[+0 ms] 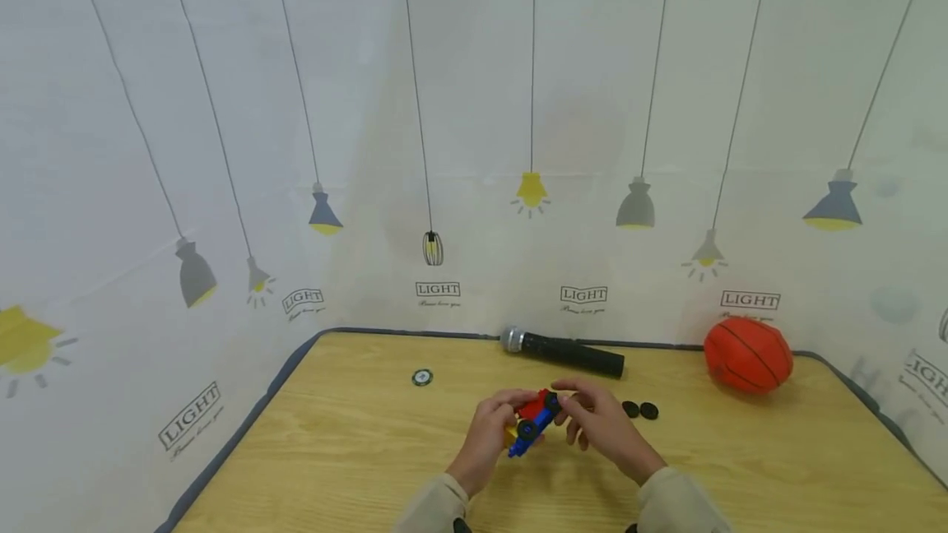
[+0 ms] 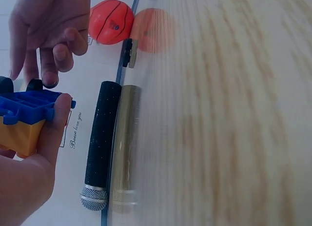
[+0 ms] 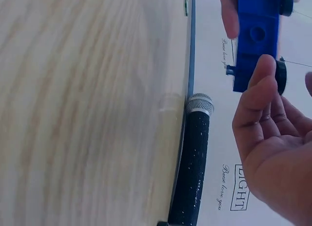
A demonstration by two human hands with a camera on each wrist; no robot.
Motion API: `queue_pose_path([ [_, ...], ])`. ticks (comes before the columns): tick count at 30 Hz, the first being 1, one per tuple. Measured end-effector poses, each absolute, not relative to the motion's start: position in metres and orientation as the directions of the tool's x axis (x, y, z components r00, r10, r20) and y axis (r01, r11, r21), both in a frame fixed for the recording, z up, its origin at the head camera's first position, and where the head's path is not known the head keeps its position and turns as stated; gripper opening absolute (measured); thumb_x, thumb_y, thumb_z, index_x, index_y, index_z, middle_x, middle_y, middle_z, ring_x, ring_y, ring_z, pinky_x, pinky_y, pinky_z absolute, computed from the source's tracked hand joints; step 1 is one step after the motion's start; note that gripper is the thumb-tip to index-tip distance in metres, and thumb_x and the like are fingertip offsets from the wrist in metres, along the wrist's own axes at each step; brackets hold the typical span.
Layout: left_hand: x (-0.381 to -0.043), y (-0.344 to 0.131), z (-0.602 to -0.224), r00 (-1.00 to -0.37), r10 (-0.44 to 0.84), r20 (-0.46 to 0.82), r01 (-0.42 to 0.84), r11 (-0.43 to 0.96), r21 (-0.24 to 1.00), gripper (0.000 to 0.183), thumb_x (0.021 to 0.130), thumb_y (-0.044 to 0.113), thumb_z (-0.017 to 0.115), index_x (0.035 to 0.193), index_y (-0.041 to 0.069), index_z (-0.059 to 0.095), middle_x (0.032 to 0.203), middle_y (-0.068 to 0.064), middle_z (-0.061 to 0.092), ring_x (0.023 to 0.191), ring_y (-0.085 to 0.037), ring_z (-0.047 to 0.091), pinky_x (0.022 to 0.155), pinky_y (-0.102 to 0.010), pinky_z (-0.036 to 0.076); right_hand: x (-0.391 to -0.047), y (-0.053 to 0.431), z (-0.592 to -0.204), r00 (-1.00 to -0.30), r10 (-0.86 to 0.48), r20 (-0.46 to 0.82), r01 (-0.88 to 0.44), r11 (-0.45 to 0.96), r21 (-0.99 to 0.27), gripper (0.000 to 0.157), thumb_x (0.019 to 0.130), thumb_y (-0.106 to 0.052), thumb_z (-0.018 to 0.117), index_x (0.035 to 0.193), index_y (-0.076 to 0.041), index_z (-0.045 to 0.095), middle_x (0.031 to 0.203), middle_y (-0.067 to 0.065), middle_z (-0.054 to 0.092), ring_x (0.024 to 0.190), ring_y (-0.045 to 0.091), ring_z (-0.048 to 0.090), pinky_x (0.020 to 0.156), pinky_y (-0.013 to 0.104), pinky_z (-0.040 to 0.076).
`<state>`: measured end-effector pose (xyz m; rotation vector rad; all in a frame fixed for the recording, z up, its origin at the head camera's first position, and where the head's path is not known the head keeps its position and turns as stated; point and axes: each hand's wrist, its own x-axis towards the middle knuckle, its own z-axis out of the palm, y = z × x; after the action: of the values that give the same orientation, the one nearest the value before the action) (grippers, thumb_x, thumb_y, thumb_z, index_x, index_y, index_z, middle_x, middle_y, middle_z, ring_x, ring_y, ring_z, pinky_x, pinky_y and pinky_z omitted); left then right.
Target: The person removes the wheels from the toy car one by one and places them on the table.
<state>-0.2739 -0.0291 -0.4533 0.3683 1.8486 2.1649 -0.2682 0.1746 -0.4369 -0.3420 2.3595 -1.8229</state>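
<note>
A toy truck (image 1: 537,428) with a blue chassis, red and yellow body parts and black wheels is held tilted above the table. My left hand (image 1: 486,436) grips it by its body; in the left wrist view the thumb lies along the blue chassis (image 2: 29,106), above the yellow part (image 2: 19,137). At the far end, my right hand (image 1: 603,426) has its thumb and fingers about a black wheel (image 3: 281,77) and pinches it against the chassis edge. Another wheel (image 1: 527,431) is on the same side. Fingers hide part of the red piece (image 1: 532,406).
Two loose black wheels (image 1: 640,410) lie right of my right hand. Behind is a black microphone (image 1: 570,354) with a silver head. A red ball (image 1: 748,354) sits at the back right, a poker chip (image 1: 422,377) at the back left. Printed cloth walls (image 1: 474,105) enclose the wooden table (image 1: 333,434).
</note>
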Motion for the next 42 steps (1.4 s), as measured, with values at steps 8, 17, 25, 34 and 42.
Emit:
queue_pose_path([
  [8, -0.273, -0.031, -0.450, -0.937, 0.347, 0.029, 0.002, -0.078, 0.997, 0.048, 0.089, 0.004, 0.038, 0.129, 0.002, 0.064, 0.138, -0.013, 0.055, 0.114, -0.022, 0.062, 0.084, -0.032, 0.057, -0.267, 0.162, -0.438, -0.984, -0.177, -0.005, -0.026, 0.176, -0.984, 0.037, 0.108, -0.025, 0.046, 0.134, -0.002, 0.058, 0.083, 0.006, 0.064, 0.062, 0.015, 0.056, 0.053, 0.026, 0.048],
  [17, -0.270, -0.033, -0.454, -0.940, 0.340, 0.025, -0.006, -0.089, 0.996, 0.042, 0.093, 0.004, 0.045, 0.132, 0.004, 0.060, 0.145, -0.015, 0.049, 0.125, -0.034, 0.059, 0.090, -0.036, 0.053, -0.266, 0.156, -0.437, -0.983, -0.181, 0.041, -0.075, 0.180, -0.981, 0.029, 0.100, -0.010, 0.059, 0.128, -0.002, 0.064, 0.078, 0.003, 0.059, 0.063, 0.014, 0.056, 0.055, 0.025, 0.048],
  [25, -0.271, -0.031, -0.454, -0.924, 0.380, 0.042, 0.014, -0.076, 0.997, 0.051, 0.091, 0.003, 0.056, 0.141, 0.015, 0.052, 0.144, -0.021, 0.046, 0.107, -0.023, 0.065, 0.091, -0.036, 0.055, -0.262, 0.159, -0.431, -0.958, -0.279, 0.068, -0.119, 0.168, -0.979, 0.029, 0.099, -0.006, 0.059, 0.127, 0.002, 0.062, 0.081, 0.002, 0.058, 0.065, 0.013, 0.058, 0.057, 0.023, 0.049],
  [34, -0.271, -0.030, -0.450, -0.901, 0.434, -0.005, -0.023, -0.036, 0.999, 0.056, 0.093, 0.003, 0.057, 0.146, 0.020, 0.049, 0.125, -0.013, 0.065, 0.098, -0.019, 0.065, 0.082, -0.029, 0.052, -0.261, 0.165, -0.430, -0.939, -0.337, 0.070, -0.131, 0.162, -0.978, 0.031, 0.101, -0.009, 0.057, 0.130, 0.002, 0.060, 0.086, 0.004, 0.057, 0.069, 0.014, 0.058, 0.059, 0.024, 0.049],
  [42, -0.271, -0.036, -0.450, -0.838, 0.538, -0.086, -0.089, 0.019, 0.996, 0.051, 0.100, 0.015, 0.056, 0.148, 0.027, 0.045, 0.115, -0.010, 0.072, 0.092, -0.013, 0.070, 0.079, -0.028, 0.056, -0.260, 0.170, -0.430, -0.912, -0.403, 0.076, -0.153, 0.162, -0.975, 0.028, 0.102, -0.006, 0.053, 0.129, 0.001, 0.059, 0.090, 0.007, 0.058, 0.071, 0.015, 0.059, 0.060, 0.026, 0.050],
])
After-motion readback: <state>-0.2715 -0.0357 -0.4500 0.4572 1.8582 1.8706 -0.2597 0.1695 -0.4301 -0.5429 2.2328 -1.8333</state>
